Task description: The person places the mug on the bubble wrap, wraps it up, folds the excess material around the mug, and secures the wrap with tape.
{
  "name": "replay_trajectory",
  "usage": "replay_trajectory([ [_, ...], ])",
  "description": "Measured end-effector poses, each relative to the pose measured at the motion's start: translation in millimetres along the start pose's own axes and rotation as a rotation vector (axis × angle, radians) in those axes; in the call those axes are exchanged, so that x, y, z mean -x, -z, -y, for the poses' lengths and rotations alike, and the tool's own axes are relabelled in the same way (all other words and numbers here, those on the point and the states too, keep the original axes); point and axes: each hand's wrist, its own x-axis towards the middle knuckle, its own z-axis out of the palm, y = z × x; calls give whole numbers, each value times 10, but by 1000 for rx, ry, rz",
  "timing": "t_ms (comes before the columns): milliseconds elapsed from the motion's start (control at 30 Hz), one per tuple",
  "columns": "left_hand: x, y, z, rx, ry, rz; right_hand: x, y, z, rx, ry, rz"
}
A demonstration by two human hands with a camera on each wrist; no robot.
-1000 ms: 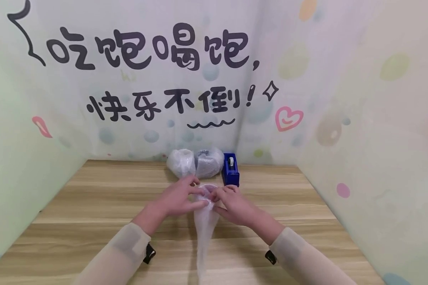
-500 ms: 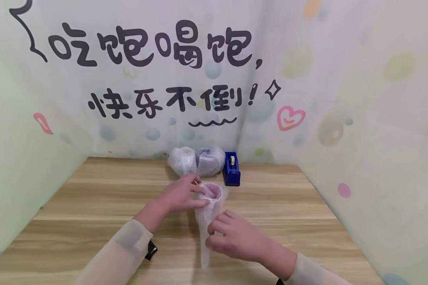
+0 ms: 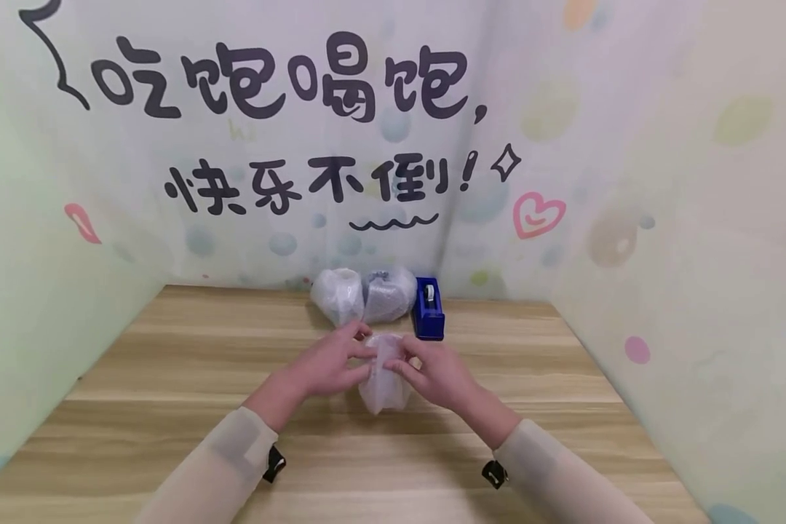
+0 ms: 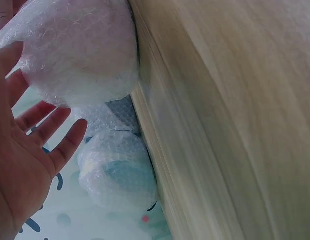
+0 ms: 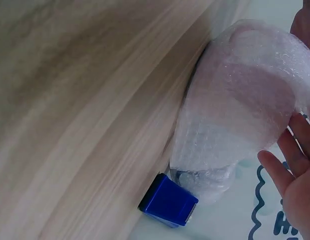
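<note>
A pink cup in bubble wrap (image 3: 381, 389) stands upright on the table between my hands, its mouth now covered by the wrap. My left hand (image 3: 325, 362) holds its upper left side with thumb and index finger; in the left wrist view the other fingers of that hand (image 4: 32, 150) are spread out loosely. With thumb and forefinger my right hand (image 3: 440, 370) pinches the bubble wrap at the upper right of the cup. The pink body shows through the clear wrap (image 5: 235, 110) in the right wrist view, where the fingertips are partly out of frame.
Behind the cup sit two bubble-wrapped bundles, one on the left (image 3: 340, 295) and one on the right (image 3: 389, 297). A blue tape dispenser (image 3: 429, 309) stands to their right. The wooden table (image 3: 203, 349) meets a printed wall (image 3: 268, 255) at the back.
My right hand went down to the hanging tail of bubble wrap, then brought it up and over the cup's open mouth. The left hand has stayed at the rim.
</note>
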Motion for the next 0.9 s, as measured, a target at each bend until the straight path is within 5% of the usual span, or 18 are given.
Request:
replay_trajectory([
  [367, 11, -21, -60, 77, 55, -15, -126, 19, 7, -4, -126, 12],
  [567, -22, -74, -69, 65, 72, -85, -99, -1, 91, 9, -190, 2],
  [633, -26, -78, -72, 58, 74, -97, -71, -10, 107, 68, -128, -42],
  [767, -24, -57, -93, 122, 129, -85, -7, 12, 111, 310, 133, -131],
  [900, -19, -18, -124, 177, 172, -70, 57, 46, 96, 515, 270, -65],
])
